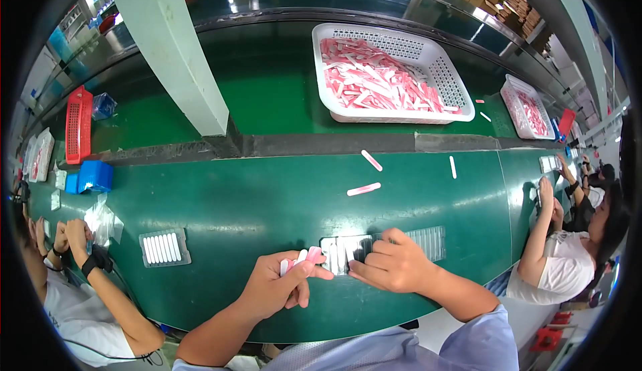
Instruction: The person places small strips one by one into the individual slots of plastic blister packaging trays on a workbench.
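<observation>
Our left hand [275, 289] grips a few pink-and-white sticks [302, 257] at lower centre; our right hand [391, 264] presses fingers on the clear plastic tray [428, 240] just beside it. Above, a white basket [449, 80] sits on the green desk [267, 197].

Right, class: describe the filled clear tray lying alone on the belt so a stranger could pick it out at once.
Start at the green belt across the middle. Left of the person's left hand lies a small clear tray holding a row of white sticks. Unlike the tray under the right hand, nobody touches it.
</observation>
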{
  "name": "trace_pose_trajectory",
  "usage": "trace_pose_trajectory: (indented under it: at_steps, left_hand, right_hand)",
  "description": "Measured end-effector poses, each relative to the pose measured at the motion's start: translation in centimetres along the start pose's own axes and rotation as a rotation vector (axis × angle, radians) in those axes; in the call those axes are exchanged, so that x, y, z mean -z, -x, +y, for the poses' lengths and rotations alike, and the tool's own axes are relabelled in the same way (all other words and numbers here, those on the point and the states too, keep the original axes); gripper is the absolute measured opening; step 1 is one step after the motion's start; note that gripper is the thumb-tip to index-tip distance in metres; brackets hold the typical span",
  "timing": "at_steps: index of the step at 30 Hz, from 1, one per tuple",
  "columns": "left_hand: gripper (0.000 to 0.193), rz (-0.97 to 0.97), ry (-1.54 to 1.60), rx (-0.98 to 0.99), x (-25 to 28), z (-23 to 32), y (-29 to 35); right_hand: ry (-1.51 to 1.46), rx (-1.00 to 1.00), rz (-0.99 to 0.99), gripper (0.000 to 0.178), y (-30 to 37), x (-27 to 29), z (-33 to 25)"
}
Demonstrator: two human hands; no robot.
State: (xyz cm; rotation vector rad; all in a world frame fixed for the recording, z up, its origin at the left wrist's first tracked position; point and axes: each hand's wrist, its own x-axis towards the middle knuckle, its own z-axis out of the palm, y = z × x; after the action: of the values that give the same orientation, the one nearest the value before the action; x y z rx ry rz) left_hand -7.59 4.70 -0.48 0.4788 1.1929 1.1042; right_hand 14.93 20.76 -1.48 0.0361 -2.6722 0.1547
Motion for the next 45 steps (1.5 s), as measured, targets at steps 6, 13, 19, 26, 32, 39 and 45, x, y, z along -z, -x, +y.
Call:
trace_pose_trajectory:
  at_steps: [6, 13, 19, 26, 32, 39, 45]
  left_hand:
    - [0.038, -0.011, -0.036, 0.003, 0.1, 0.0, 0.1]
    - [0.037, -0.03, -0.031, 0.026, 0.4, -0.4, 0.0]
    - [0.037, -0.047, -0.021, 0.007, 0.5, -0.4, 0.0]
    - [0.038, -0.037, -0.022, 0.027, 0.3, -0.2, -0.1]
    - [0.037, -0.048, -0.033, 0.025, 0.4, -0.6, -0.2]
    - [0.035, -0.037, -0.005, 0.042, 0.4, -0.6, -0.3]
    - [0.033, -0.114, -0.051, -0.072, -0.9, -0.3, 0.4]
  right_hand:
    - [-0.417, -0.529, 0.224, 0.005, -1.3, 1.3, 0.3]
    - [-1.009, -0.985, 0.112, 0.012, -2.2, 1.8, 1.1]
    - [-1.055, -0.963, 0.038, 0.013, -2.5, 2.0, 1.7]
    - [-1.21, -0.864, -0.221, 0.009, -2.9, 2.7, 4.3]
    - [-0.699, -0.511, -0.369, 0.013, -4.2, 1.4, 4.4]
    - [-0.533, -0.516, -0.405, 0.043, -4.7, 1.8, 3.6]
    - [-0.896, -0.579, -0.054, 0.016, -5.2, 1.2, -0.4]
